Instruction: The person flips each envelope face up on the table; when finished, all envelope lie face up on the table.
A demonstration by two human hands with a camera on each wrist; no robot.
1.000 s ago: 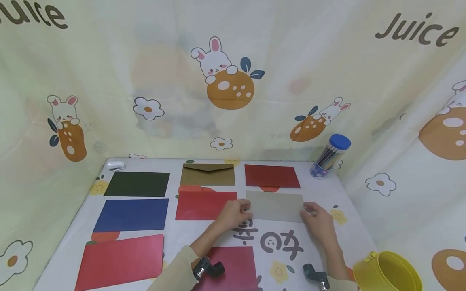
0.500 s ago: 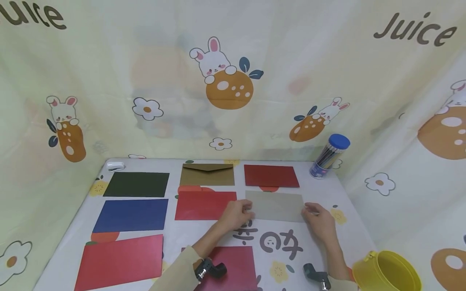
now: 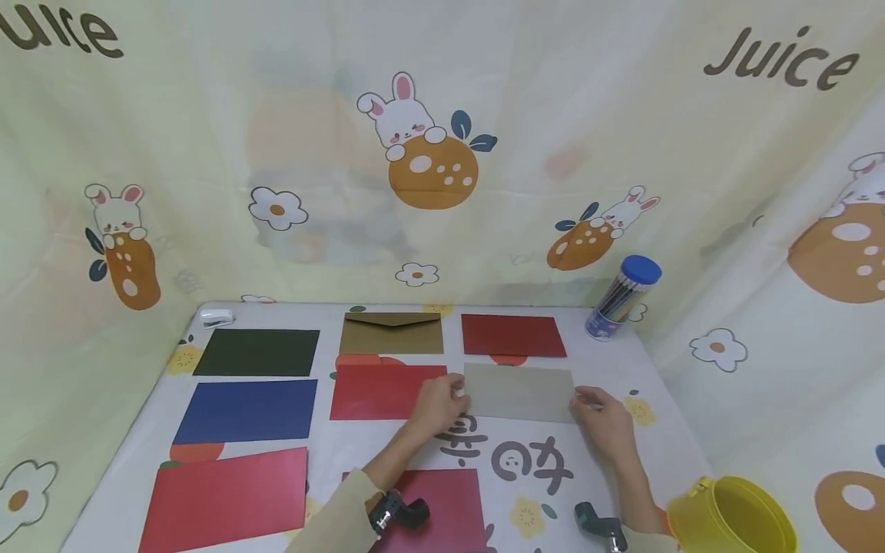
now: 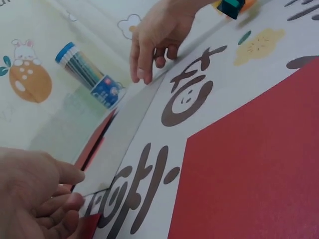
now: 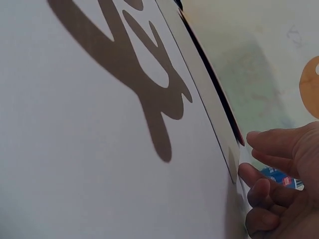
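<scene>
A light grey envelope (image 3: 518, 392) lies flat on the table, with a hand at each short side. My left hand (image 3: 437, 401) is at its left edge, over the right end of a bright red envelope (image 3: 376, 392). In the left wrist view, the left fingers (image 4: 70, 173) are extended beside the grey envelope's corner and grip nothing. At the opposite edge is my right hand (image 3: 604, 422). The right wrist view shows its fingers (image 5: 271, 142) apart, close to the corner; whether they touch the paper is hard to tell.
Around lie a dark red envelope (image 3: 514, 336), gold envelope (image 3: 392, 338), green envelope (image 3: 257, 352), blue envelope (image 3: 245, 411), pink-red envelope (image 3: 224, 499) and crimson envelope (image 3: 449, 511). A white stapler (image 3: 217, 317), a blue-lidded pencil jar (image 3: 622, 298) and a yellow bucket (image 3: 733, 514) stand near the edges.
My left hand has drawn slightly left, its fingertips coming off the grey envelope's edge. My right hand stays by the right edge, and the envelopes keep their places.
</scene>
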